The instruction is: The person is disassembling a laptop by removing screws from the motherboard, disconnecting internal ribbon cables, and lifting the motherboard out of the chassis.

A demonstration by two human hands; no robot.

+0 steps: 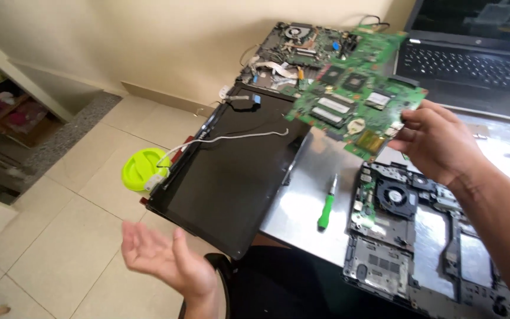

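My right hand (435, 142) grips the near right edge of a green laptop circuit board (349, 100) and holds it tilted above the metal table (302, 201). My left hand (163, 257) is off the table's left side, palm up, fingers apart, holding nothing. Nearest to it is a black laptop screen panel (231, 177) with a white cable (237, 137) lying across it; the panel overhangs the table's edge. Below my right hand lies an opened laptop base (426, 242) with a round fan (395, 197).
A green-handled screwdriver (326, 207) lies on the table between panel and base. Another stripped laptop chassis (287, 50) sits at the back. An open black laptop (473, 59) stands at the back right. A lime-green round lid (140, 168) lies on the tiled floor (60, 236).
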